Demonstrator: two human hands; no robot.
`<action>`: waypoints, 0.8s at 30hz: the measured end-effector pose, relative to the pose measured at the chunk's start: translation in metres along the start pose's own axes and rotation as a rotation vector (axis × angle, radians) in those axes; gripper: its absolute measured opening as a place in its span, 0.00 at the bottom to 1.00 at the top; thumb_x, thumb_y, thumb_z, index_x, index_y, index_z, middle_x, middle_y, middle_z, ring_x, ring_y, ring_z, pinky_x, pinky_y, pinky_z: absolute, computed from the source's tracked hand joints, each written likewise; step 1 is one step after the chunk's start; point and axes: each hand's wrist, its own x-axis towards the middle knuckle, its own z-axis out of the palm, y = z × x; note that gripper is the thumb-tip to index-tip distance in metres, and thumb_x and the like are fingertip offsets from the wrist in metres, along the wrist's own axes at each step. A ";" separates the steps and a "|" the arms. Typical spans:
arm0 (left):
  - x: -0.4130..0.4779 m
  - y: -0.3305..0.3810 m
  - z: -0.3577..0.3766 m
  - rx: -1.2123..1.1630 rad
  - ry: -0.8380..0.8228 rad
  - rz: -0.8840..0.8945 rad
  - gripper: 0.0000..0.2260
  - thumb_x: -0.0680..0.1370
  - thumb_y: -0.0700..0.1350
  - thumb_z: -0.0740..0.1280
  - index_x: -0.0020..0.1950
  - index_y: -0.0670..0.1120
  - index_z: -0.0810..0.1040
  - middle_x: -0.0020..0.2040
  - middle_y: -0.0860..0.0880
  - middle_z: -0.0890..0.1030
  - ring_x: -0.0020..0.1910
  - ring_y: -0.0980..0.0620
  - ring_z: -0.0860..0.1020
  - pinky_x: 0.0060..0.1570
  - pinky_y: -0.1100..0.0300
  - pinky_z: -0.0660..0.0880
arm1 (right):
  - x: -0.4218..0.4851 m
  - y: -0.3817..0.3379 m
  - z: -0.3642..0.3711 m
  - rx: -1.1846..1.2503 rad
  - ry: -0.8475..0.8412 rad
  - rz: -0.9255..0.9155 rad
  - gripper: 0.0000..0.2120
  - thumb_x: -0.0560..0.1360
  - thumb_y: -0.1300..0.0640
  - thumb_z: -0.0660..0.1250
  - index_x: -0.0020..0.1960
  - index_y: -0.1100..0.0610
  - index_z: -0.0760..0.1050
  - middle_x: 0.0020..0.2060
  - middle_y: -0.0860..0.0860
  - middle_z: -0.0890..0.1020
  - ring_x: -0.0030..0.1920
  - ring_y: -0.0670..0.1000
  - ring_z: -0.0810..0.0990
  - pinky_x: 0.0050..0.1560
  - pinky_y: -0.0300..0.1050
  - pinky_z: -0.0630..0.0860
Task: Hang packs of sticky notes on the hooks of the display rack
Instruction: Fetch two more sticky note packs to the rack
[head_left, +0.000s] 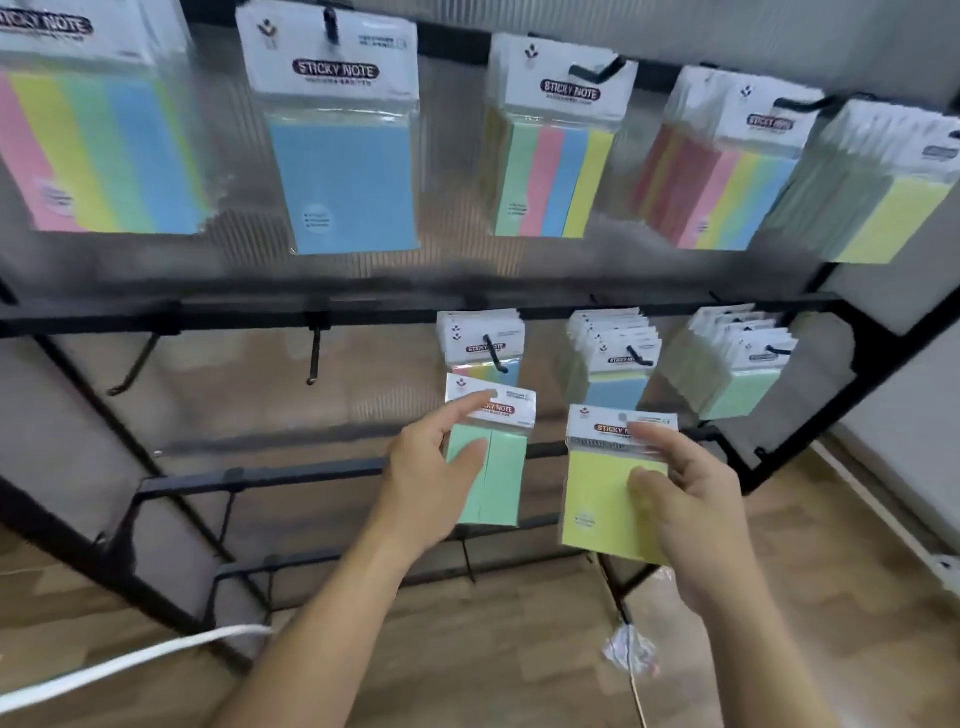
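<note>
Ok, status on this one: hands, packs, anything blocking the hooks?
Left hand grips green pack, held just under a loaded middle-row hook. Right hand grips yellow pack, not yet hung. Nothing blocking; bare hooks further left.

The left hand (436, 467) holds a green pack (493, 467) just below a hook (496, 356). The right hand (685, 493) grips a yellow pack (597, 499). Packs hang along the rack (363, 312).

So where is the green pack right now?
Head view, centre: the left hand holds the green pack just under the loaded middle-row hook, left of the yellow pack in the right hand.
</note>
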 end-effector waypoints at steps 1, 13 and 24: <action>0.006 0.000 0.004 -0.017 0.008 -0.007 0.21 0.80 0.38 0.65 0.60 0.65 0.75 0.55 0.56 0.82 0.46 0.54 0.81 0.35 0.63 0.75 | 0.013 0.001 0.000 0.003 -0.009 -0.003 0.24 0.74 0.73 0.61 0.47 0.44 0.79 0.44 0.46 0.82 0.31 0.39 0.75 0.31 0.31 0.71; 0.008 0.009 0.034 -0.076 0.160 -0.050 0.22 0.80 0.36 0.65 0.59 0.66 0.73 0.56 0.55 0.83 0.53 0.57 0.82 0.48 0.55 0.82 | 0.081 0.010 -0.004 0.071 -0.105 -0.090 0.26 0.72 0.75 0.61 0.51 0.44 0.81 0.38 0.71 0.73 0.36 0.45 0.65 0.26 0.26 0.62; 0.019 0.012 0.056 -0.025 0.323 -0.110 0.25 0.80 0.36 0.63 0.63 0.67 0.71 0.58 0.61 0.80 0.55 0.57 0.81 0.54 0.49 0.80 | 0.115 0.030 -0.015 0.166 -0.054 -0.040 0.22 0.74 0.70 0.62 0.60 0.49 0.78 0.43 0.38 0.83 0.30 0.36 0.72 0.32 0.25 0.69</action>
